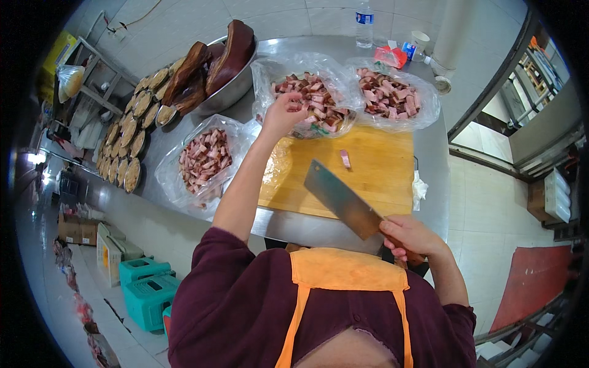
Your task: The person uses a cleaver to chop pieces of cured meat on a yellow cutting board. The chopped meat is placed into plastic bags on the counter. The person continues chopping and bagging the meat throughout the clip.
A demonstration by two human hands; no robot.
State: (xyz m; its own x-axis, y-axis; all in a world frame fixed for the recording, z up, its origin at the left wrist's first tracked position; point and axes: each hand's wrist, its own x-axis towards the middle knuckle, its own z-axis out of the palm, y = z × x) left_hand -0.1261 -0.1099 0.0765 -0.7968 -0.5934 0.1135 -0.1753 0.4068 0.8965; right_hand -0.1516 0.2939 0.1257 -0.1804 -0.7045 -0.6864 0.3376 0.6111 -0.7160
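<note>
My right hand (405, 237) grips the wooden handle of a cleaver (343, 198), its broad blade slanting over the near edge of a wooden cutting board (386, 179). One strip of cured meat (345, 159) lies on the board beyond the blade. My left hand (290, 112) is over the middle plastic bag of chopped cured meat (322, 99), fingers bent; whether a piece is between them cannot be told. Another open bag of chopped meat (391, 94) sits to the right, and a third bag of diced meat (207, 158) lies left of the board.
A metal basin (232, 87) holds large slabs of cured meat (232, 55). Stacked filled bowls (129, 131) stand at the left on the steel table (285, 227). Behind are a water bottle (364, 27), a lying bottle (414, 53) and a paper cup (419, 39). Green stools (149, 294) stand left on the floor.
</note>
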